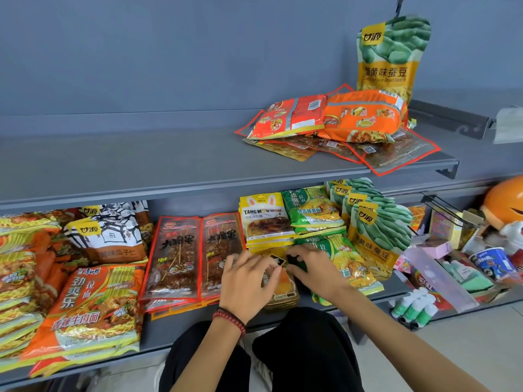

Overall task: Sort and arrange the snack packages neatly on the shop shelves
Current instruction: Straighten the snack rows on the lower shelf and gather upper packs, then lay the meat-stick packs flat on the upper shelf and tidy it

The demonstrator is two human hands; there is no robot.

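Grey lower shelf [158, 339] looks mostly arranged; left hand [249, 278] and right hand [314, 271] fingers grip small packets [283, 291]; upper-right pile [334, 123] lies unsorted.

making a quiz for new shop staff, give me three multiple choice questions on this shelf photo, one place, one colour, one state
1. Where does the lone upright broad bean bag stand? A upper shelf, behind the orange packs; B floor; C the person's lap.
2. The wrist beads are mainly? A blue; B red; C white.
3. The two hands are? A hanging idle; B lifting a bag; C holding the small stack on the lower shelf.
Answers: A, it stands by the shelf's back wall; B, red beads circle the left wrist; C, fingers of the left hand and right hand curl round the stack.
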